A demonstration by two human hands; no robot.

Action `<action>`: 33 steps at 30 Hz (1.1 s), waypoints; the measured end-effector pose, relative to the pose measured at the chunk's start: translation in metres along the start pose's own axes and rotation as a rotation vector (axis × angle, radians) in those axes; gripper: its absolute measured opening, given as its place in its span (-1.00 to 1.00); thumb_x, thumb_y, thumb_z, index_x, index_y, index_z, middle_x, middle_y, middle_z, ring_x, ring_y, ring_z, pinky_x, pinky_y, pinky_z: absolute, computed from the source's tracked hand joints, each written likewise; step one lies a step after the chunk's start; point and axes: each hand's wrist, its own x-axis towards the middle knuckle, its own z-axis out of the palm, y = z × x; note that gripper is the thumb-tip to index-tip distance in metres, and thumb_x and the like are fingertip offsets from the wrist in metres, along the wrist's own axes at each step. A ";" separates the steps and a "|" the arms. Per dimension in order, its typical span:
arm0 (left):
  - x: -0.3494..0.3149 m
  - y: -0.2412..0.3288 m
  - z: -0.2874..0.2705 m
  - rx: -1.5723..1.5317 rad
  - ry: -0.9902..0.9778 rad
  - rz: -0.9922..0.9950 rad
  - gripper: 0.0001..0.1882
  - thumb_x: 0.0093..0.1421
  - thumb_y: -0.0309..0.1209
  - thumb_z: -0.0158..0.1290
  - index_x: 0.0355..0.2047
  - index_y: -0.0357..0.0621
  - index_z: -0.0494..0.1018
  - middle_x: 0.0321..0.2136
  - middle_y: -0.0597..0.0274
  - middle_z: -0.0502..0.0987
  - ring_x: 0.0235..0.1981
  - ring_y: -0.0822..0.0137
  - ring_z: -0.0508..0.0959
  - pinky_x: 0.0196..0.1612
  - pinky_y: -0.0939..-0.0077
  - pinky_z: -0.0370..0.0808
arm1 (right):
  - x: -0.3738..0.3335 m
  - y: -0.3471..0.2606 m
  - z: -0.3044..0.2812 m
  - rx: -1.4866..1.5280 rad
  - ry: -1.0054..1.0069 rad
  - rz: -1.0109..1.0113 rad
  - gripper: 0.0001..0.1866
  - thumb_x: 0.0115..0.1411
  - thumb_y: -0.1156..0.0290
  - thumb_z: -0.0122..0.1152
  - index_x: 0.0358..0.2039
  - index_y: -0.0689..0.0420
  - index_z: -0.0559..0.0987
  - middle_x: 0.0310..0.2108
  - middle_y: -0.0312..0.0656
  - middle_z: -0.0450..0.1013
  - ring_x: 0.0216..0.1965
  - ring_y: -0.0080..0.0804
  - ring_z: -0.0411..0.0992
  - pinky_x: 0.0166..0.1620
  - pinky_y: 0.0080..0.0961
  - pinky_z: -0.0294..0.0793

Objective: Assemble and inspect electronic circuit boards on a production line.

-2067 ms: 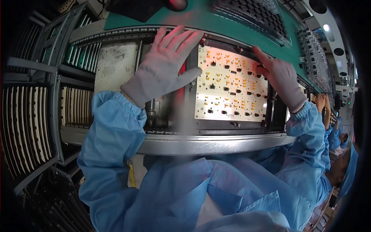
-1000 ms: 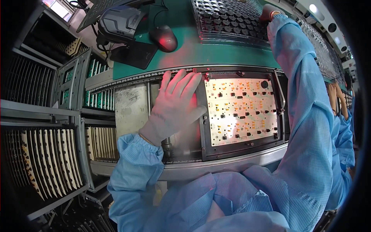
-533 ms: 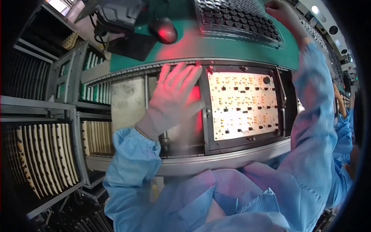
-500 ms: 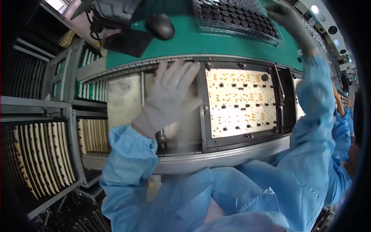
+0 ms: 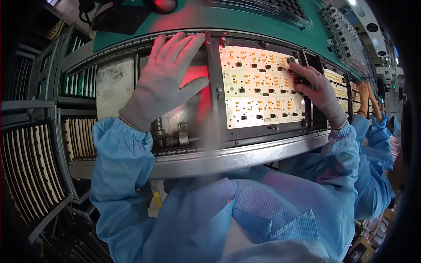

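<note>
Two gloved hands at a white circuit board point(image 5: 262, 87) seated in a dark frame point(image 5: 213, 87) on the conveyor line. Left hand point(image 5: 163, 83): flat, fingers spread wide, palm down just left of the circuit board, thumb reaching toward the frame's left bar; it holds nothing. Right hand point(image 5: 316, 91): at the circuit board's right edge, fingers pinched on a small dark component point(image 5: 291, 60) pressed at the board's upper right corner. Circuit board: rows of small orange and black parts, lit red toward its upper left. Metal rail point(image 5: 228, 155): below the circuit board, along the near side. Green counter point(image 5: 245, 19): beyond the circuit board. Racks of slotted boards point(image 5: 30, 166): far left of the circuit board. Another person's blue sleeves point(image 5: 377, 131): right of the circuit board.
</note>
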 end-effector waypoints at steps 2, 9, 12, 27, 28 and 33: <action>-0.002 -0.002 0.000 0.021 0.009 0.021 -0.16 0.14 -0.19 0.23 0.37 -0.02 0.11 0.27 0.06 0.26 0.36 0.03 0.16 0.41 -0.04 0.01 | -0.001 -0.009 -0.001 0.015 -0.011 0.026 -0.32 0.07 0.69 0.21 0.26 0.12 0.38 -0.07 -0.14 0.50 -0.02 -0.35 0.46 0.10 -0.49 0.40; -0.005 -0.008 0.002 0.066 0.064 0.065 -0.17 0.17 -0.02 0.16 0.36 -0.04 0.12 0.23 0.06 0.29 0.31 0.04 0.22 0.40 -0.04 0.02 | -0.005 -0.010 0.006 0.053 0.029 0.032 -0.26 0.10 0.72 0.19 0.32 0.06 0.32 -0.10 -0.20 0.50 -0.06 -0.45 0.45 0.04 -0.56 0.43; -0.006 -0.010 0.002 0.066 0.056 0.054 -0.16 0.16 0.00 0.14 0.36 -0.03 0.11 0.22 0.05 0.30 0.31 0.04 0.20 0.42 -0.03 -0.03 | -0.005 -0.010 0.004 0.104 0.027 0.067 -0.26 0.12 0.72 0.17 0.34 0.04 0.30 -0.08 -0.22 0.49 -0.04 -0.48 0.44 0.06 -0.57 0.42; -0.002 -0.006 -0.017 0.051 -0.006 0.113 -0.17 0.17 -0.07 0.14 0.29 -0.35 0.14 0.17 -0.17 0.31 0.21 -0.14 0.28 0.28 -0.15 0.13 | -0.006 -0.001 0.008 0.066 0.068 0.085 -0.26 0.18 0.70 0.14 0.37 -0.02 0.26 -0.07 -0.23 0.50 -0.05 -0.56 0.43 0.11 -0.58 0.38; -0.003 -0.006 -0.016 0.054 -0.009 0.115 -0.17 0.17 -0.07 0.14 0.28 -0.36 0.14 0.16 -0.17 0.32 0.22 -0.13 0.28 0.29 -0.14 0.13 | -0.005 -0.002 0.008 0.064 0.074 0.113 -0.26 0.18 0.70 0.14 0.37 -0.02 0.26 -0.07 -0.24 0.50 -0.06 -0.56 0.43 0.10 -0.59 0.39; 0.000 -0.010 -0.017 0.021 -0.026 0.140 -0.17 0.16 -0.09 0.16 0.27 -0.40 0.15 0.12 -0.18 0.35 0.21 -0.12 0.29 0.28 -0.12 0.14 | -0.002 -0.010 0.003 0.083 0.052 0.203 -0.28 0.19 0.67 0.16 0.35 -0.03 0.29 -0.06 -0.25 0.50 -0.07 -0.57 0.44 0.07 -0.60 0.41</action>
